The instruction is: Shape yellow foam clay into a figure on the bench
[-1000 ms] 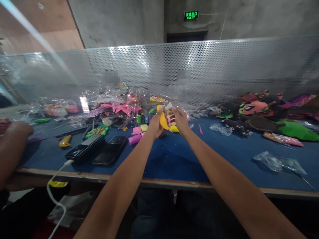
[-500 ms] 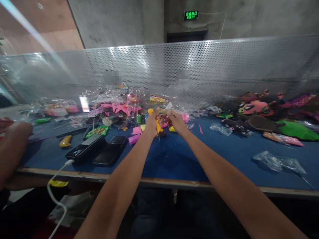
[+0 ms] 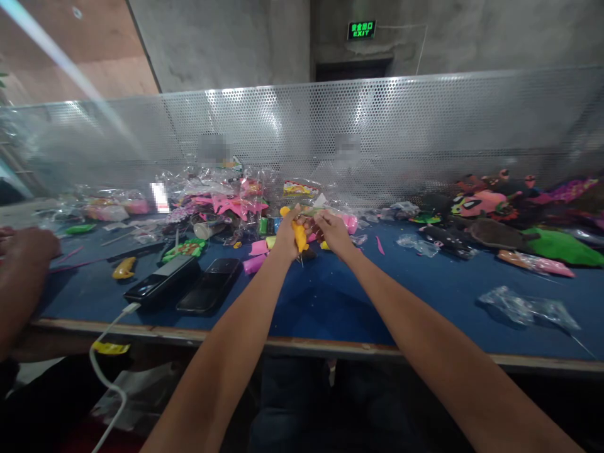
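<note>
My left hand (image 3: 287, 236) is closed around a small yellow-orange piece (image 3: 301, 239) that looks soft; its exact kind is unclear. One end pokes out above the fingers and the rest hangs below them. Right beside it, my right hand (image 3: 333, 228) has its fingertips pinched together near the piece. What lies between those fingertips is too small to make out. Under and around the hands are pink and purple pieces, among them a purple one (image 3: 255, 263) left of my left wrist and a pink one (image 3: 350, 223) behind my right hand.
A black phone (image 3: 210, 286) and a power bank (image 3: 163, 278) with a white cable (image 3: 111, 380) lie left on the blue table. Plastic bags and a pink star-shaped toy (image 3: 226, 206) pile up behind. Dark toys (image 3: 495, 233) lie right. A co-worker's hand (image 3: 35, 244) is far left.
The yellow-orange piece has turned slightly in my left hand, while both hands stay almost in place. At the far left, the co-worker's hand has shifted a little.
</note>
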### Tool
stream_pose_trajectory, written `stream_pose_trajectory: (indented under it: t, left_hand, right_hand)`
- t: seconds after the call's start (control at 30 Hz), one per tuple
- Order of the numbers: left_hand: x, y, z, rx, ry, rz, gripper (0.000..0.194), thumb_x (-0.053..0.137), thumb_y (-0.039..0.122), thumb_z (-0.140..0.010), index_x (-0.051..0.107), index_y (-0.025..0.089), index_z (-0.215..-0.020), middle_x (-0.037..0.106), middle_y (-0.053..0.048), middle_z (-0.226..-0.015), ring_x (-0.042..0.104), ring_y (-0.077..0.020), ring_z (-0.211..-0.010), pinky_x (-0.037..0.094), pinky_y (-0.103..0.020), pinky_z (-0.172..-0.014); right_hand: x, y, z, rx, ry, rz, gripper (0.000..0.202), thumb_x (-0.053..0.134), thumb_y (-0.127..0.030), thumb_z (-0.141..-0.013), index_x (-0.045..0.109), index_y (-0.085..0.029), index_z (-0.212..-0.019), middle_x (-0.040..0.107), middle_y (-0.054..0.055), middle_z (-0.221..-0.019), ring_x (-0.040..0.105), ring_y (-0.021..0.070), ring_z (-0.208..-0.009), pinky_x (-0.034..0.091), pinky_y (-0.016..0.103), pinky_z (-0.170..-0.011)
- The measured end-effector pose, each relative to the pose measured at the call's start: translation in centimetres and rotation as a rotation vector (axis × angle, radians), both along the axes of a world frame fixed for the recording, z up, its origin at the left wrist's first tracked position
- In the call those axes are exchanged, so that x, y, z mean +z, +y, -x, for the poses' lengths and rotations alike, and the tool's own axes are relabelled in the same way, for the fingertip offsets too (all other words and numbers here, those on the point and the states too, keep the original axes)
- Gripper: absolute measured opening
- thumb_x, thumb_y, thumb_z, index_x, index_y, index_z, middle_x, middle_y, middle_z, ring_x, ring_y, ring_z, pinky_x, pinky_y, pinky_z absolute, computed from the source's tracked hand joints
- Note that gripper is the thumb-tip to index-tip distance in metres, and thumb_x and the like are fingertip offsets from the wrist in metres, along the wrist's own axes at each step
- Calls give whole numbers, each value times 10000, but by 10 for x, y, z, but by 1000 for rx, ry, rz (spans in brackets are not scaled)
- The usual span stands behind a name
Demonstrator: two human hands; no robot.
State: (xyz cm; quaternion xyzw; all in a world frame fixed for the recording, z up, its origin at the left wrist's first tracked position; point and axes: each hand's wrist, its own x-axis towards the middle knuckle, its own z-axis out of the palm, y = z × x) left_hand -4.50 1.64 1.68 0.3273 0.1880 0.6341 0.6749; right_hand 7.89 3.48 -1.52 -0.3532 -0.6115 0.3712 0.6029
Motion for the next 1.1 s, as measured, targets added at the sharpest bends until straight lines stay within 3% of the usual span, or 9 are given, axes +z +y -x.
stream_pose_trajectory:
  t: [0.17,0.27,0.4,0.53,0.67,0.83,0.93,1.1]
  left_hand:
    - [-1,3,3,104,-20,8,481,746,466,-805,389,202,-618,552,38,-596,536,-65,-486,426,-196,-461]
    - [-2,5,3,111,-7,16,457,729,522,-807,442,205,-647,499,55,-532,507,-68,-435,415,-198,-440]
    - [-5,7,3,166,-11,29,409,760,522,-783,520,195,-723,533,62,-547,549,-81,-442,436,-200,-447]
    - [-8,11,4,220,-9,25,337,760,475,-803,582,189,-798,629,45,-645,586,-76,-498,475,-189,-496]
    - [-11,16,5,178,40,-27,314,674,476,-875,675,167,-933,709,-29,-789,679,-113,-663,540,-206,-606]
    - [-12,17,7,53,97,-82,312,700,254,-843,674,162,-1140,746,-73,-919,722,-167,-838,580,-262,-749]
    - [-13,17,10,-12,105,-142,448,678,114,-808,627,184,-1247,753,-93,-1053,724,-179,-899,584,-304,-820]
    - [-14,15,8,-9,138,-130,427,607,56,-849,609,175,-1259,750,-103,-1099,720,-171,-941,561,-316,-888]
  right_hand:
    - [-3,1,3,-55,-19,-27,369,680,-574,-793,651,-215,-716,614,-11,-626,537,117,-506,409,222,-423]
    - [-2,-3,7,67,-15,39,346,689,-556,-783,660,-211,-770,644,-6,-648,566,125,-504,435,229,-415]
    - [1,-13,11,218,53,138,364,803,-476,-690,666,-220,-911,680,-8,-709,652,156,-594,505,243,-450]
    - [2,-17,12,281,92,202,435,841,-428,-658,671,-227,-1004,711,-2,-763,675,171,-630,556,284,-502]
    - [-1,-11,13,233,67,89,399,845,-421,-644,719,-204,-954,704,-11,-760,635,132,-630,542,271,-592]
    - [-1,-1,7,4,12,-97,308,824,-391,-663,753,-204,-896,712,6,-816,623,154,-735,528,312,-726]
    - [-1,1,4,23,-1,-86,274,807,-424,-680,746,-207,-836,700,-6,-787,617,156,-734,519,319,-734]
    - [-2,3,-1,85,38,-24,322,789,-480,-686,729,-192,-816,678,-19,-715,593,132,-670,491,284,-671]
